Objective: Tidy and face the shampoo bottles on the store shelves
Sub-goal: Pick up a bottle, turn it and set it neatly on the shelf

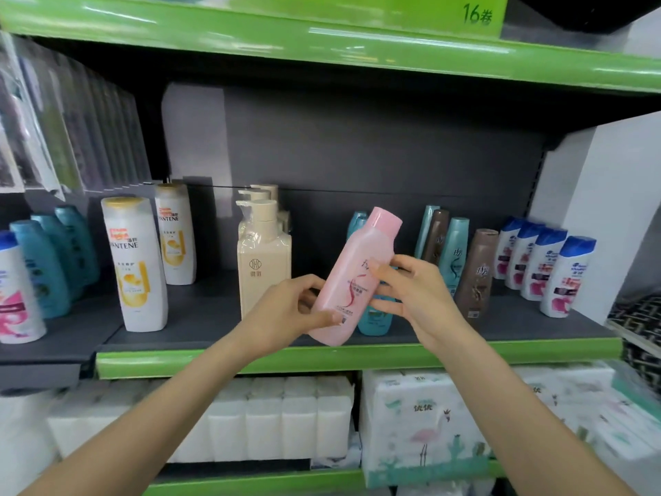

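Shelf (500, 327): pink bottle (352, 281) held above its front edge, near the middle, long axis tilted, cap up-right. Left hand (286, 309) grips the base end; right hand (415, 295) pinches mid-body. Label faces outward; judged ready for standing upright.

Shop aisle: green-edged shelf (357, 356) is carrying faced rows of shampoo bottles (143, 266), bulk tissue packs (422, 424) are sitting below, price sign (477, 14) is hanging overhead.

The pink bottle (352, 281) is smooth, translucent plastic. The shelf (214, 309) deck looks matt grey; its front edge is glossy green.
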